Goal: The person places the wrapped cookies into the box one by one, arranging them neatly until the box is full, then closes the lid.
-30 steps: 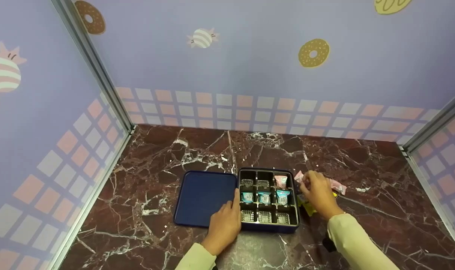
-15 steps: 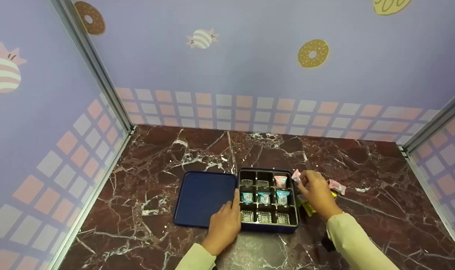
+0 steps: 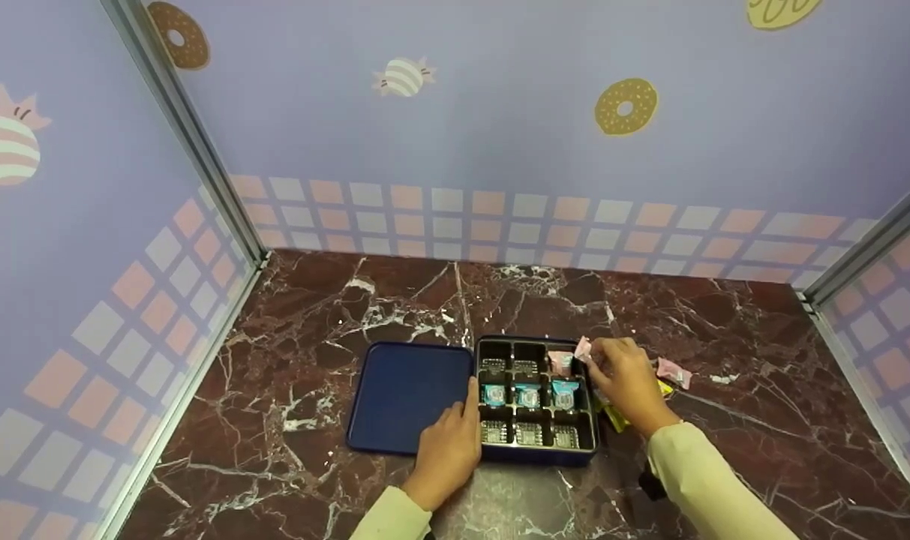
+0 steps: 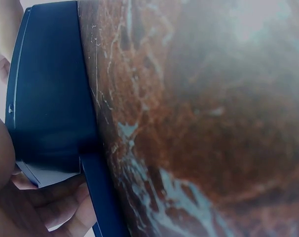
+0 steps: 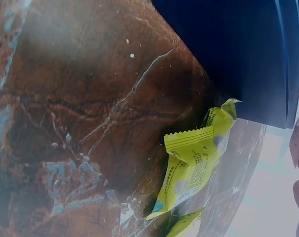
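Note:
My right hand [image 3: 627, 379] pinches a pink wrapped sweet [image 3: 583, 349] over the far right corner of a navy tin box [image 3: 537, 454]. The box has a divided insert. A pink sweet [image 3: 560, 363] lies in the back right compartment. Blue wrapped sweets [image 3: 528, 395] fill the middle row. In the front row and the other back compartments, clear ridged bottoms show. My left hand [image 3: 448, 450] rests against the box's left side, index finger straight along its edge. The left wrist view shows thumb and fingers at the box corner [image 4: 51, 98].
The navy lid [image 3: 409, 397] lies flat against the box's left side. Yellow-green wrapped sweets [image 5: 189, 170] lie on the marbled table close to the box's right wall. Farther right is another pink sweet [image 3: 674, 373]. Patterned walls [image 3: 500, 135] enclose the table.
My right hand has moved left with the pink sweet, from beside the box to over its right rim. My left hand, the box and the lid have stayed put.

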Available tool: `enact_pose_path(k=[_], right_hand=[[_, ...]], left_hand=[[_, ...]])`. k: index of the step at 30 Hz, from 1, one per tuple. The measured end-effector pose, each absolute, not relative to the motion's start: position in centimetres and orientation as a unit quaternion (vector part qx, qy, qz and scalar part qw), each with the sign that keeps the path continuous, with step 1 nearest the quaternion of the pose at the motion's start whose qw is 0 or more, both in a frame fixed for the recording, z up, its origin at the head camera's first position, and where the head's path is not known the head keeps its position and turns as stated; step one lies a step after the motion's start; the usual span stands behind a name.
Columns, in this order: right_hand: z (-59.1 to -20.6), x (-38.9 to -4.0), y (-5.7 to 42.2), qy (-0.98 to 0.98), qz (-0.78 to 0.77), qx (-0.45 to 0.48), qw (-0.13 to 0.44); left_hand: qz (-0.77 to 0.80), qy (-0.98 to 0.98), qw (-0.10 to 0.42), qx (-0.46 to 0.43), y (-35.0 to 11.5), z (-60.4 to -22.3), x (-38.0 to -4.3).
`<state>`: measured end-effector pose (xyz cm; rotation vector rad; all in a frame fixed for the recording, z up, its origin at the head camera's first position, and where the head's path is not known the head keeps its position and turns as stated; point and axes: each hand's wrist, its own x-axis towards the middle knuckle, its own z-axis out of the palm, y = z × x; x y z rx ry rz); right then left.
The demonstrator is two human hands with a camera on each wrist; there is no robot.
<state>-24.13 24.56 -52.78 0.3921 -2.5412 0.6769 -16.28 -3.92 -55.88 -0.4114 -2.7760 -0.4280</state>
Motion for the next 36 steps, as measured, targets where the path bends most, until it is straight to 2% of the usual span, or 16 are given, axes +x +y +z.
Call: enact_pose_path(k=[13, 21, 28, 36], right_hand=[[-52.3, -24.3, 23.5, -0.926, 0.258, 0.171, 0.215], [-51.9, -24.4, 22.9, -0.930, 0.249, 0.172, 0.209], [-51.8, -24.4, 22.4, -0.929, 0.241, 0.184, 0.211], [-51.4, -24.5, 21.5, -0.936, 0.236, 0.189, 0.180]], left_hand=[[-0.151, -0.964, 0.156, -0.152, -4.0, -55.9, -16.2], [-0.141, -0.961, 0.183, -0.153, -3.9, -56.1, -16.3], [-0.146, -0.962, 0.173, -0.151, -3.9, -56.1, -16.2], [-0.149, -0.961, 0.177, -0.150, -3.9, -56.0, -16.2]])
